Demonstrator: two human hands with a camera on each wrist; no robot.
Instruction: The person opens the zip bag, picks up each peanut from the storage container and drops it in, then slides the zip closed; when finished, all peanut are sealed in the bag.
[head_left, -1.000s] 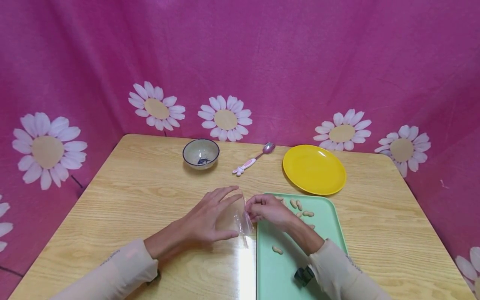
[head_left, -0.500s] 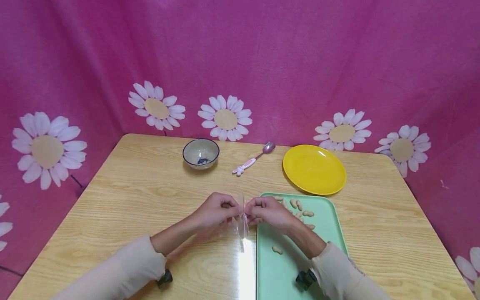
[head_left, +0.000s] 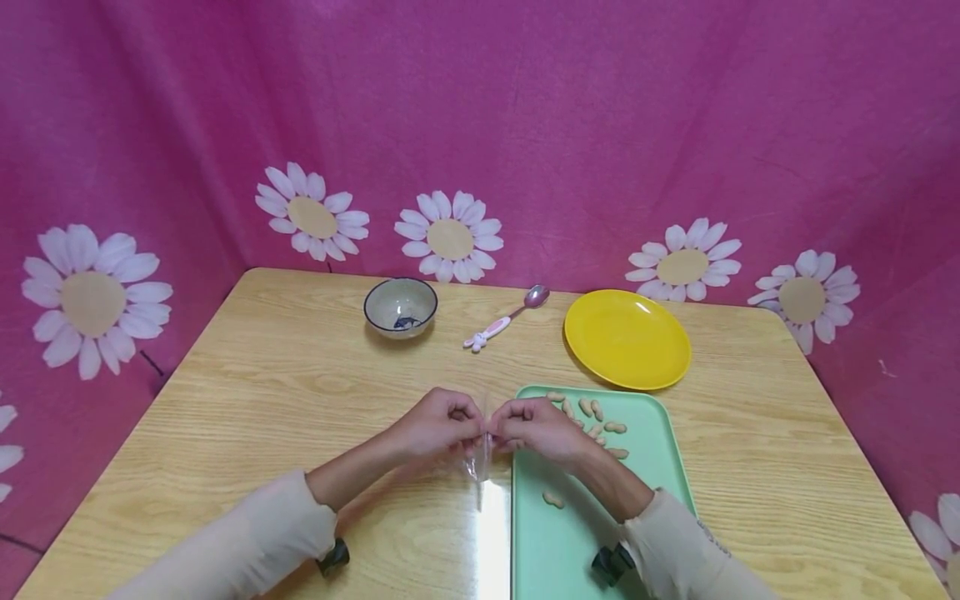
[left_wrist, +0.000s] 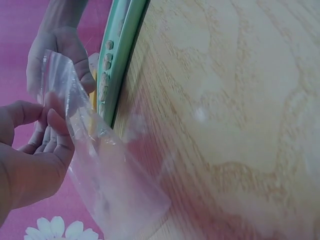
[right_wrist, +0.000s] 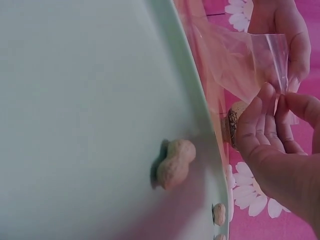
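Observation:
A clear plastic bag [left_wrist: 117, 187] hangs between the two hands, above the table left of the green tray. My left hand [head_left: 438, 423] pinches one side of its top edge between thumb and fingers; in the left wrist view the same hand [left_wrist: 35, 155] has the film at its fingertips. From the other side my right hand [head_left: 542, 429] pinches the edge, its fingertips close to the left ones. The right wrist view shows this hand [right_wrist: 280, 145] holding the film [right_wrist: 267, 55]. Several peanuts [head_left: 553, 500] lie on the green tray [head_left: 600, 546], under and beside the right forearm.
A bowl with a dark blue rim [head_left: 401, 308] stands at the back of the table [head_left: 300, 367]. Right of it lie a spoon with a pink rabbit handle [head_left: 497, 327] and a yellow plate [head_left: 627, 339]. A pink curtain [head_left: 525, 125] with daisies surrounds the table.
The left hand has come in from spread fingers to a pinch on the bag's edge beside the right hand. The right hand keeps its hold and has hardly moved.

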